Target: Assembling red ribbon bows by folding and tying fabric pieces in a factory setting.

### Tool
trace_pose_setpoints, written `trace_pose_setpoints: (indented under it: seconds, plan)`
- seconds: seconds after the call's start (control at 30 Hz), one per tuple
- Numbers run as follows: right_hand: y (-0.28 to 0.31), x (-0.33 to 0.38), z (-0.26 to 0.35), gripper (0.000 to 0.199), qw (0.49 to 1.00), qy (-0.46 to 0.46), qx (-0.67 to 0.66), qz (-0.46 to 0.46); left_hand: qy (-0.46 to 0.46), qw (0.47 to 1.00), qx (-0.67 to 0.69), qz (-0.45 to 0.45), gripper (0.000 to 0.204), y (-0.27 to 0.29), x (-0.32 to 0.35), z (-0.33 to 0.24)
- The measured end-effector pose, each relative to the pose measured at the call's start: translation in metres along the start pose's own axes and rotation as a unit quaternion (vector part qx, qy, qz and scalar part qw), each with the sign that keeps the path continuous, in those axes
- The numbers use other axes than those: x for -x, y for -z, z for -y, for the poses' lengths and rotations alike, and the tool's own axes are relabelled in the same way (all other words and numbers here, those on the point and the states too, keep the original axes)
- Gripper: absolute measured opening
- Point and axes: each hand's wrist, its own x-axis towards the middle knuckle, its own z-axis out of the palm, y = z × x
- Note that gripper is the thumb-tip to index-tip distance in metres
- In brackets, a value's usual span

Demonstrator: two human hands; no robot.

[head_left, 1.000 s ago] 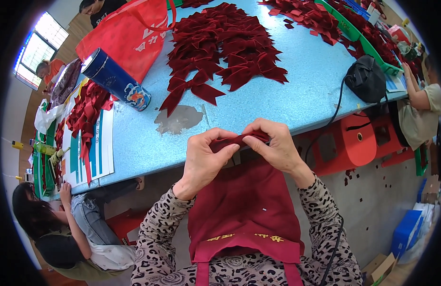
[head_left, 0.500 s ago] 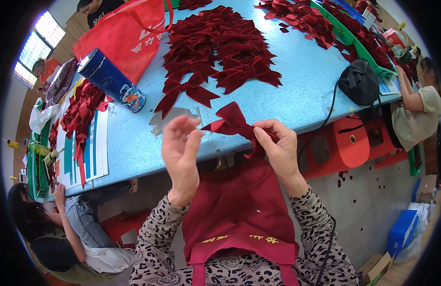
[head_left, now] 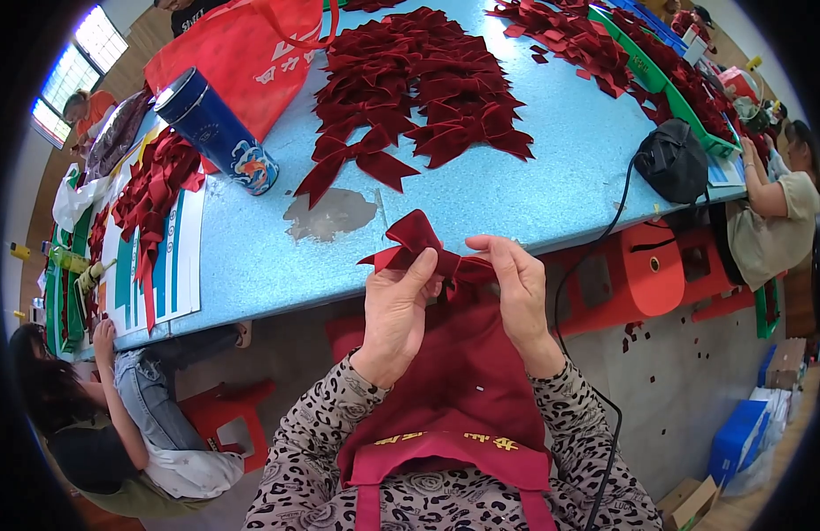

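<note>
A dark red velvet ribbon bow [head_left: 412,235] is held in front of me, just off the table's near edge. My left hand [head_left: 398,310] pinches it near its middle knot, thumb on top. My right hand [head_left: 522,296] is at the bow's right side, fingers stretched toward the knot; its fingertips are at or beside the right loop and do not look closed on it. Beyond, finished bows [head_left: 468,97] lie in two overlapping rows on the blue table [head_left: 445,196], with one bow [head_left: 357,157] at the near left end.
A dark blue tumbler [head_left: 217,131] and a red bag [head_left: 251,75] stand at the left, by heaped red ribbons [head_left: 153,190]. A black pouch [head_left: 674,164] with a cord lies right. Green trays [head_left: 651,71] hold red pieces. Red stools [head_left: 649,274] are below; other people sit at both sides.
My left hand has moved from empty to a pinch on the bow. My right hand's pinch has loosened, its fingers now stretched out. The bow has shifted slightly left and nearer.
</note>
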Motion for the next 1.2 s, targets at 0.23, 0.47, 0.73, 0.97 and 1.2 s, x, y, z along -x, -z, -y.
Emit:
trace_pose_setpoints:
  seconds: [0.23, 0.47, 0.73, 0.97, 1.2]
  plan:
    - [0.003, 0.001, 0.013, 0.020, 0.994, 0.016, 0.091, 0.061, 0.013, 1.000, 0.019, 0.008, 0.019, -0.006, 0.005, -0.004]
    - [0.018, -0.003, 0.024, 0.016, 0.997, 0.053, -0.048, -0.009, 0.014, 0.999, 0.031, -0.016, 0.021, -0.017, 0.011, -0.007]
    - [0.031, 0.000, 0.019, 0.016, 0.980, 0.006, 0.164, 0.109, 0.001, 0.999, -0.037, 0.033, 0.022, -0.023, 0.019, 0.007]
    - [0.019, 0.002, 0.014, 0.014, 0.997, -0.044, -0.066, -0.012, 0.039, 0.999, 0.022, 0.008, 0.022, -0.017, 0.018, 0.014]
    - [0.023, 0.005, -0.013, 0.017, 0.992, -0.073, -0.082, 0.059, 0.037, 0.999, 0.001, 0.018, 0.020, -0.008, 0.019, 0.028]
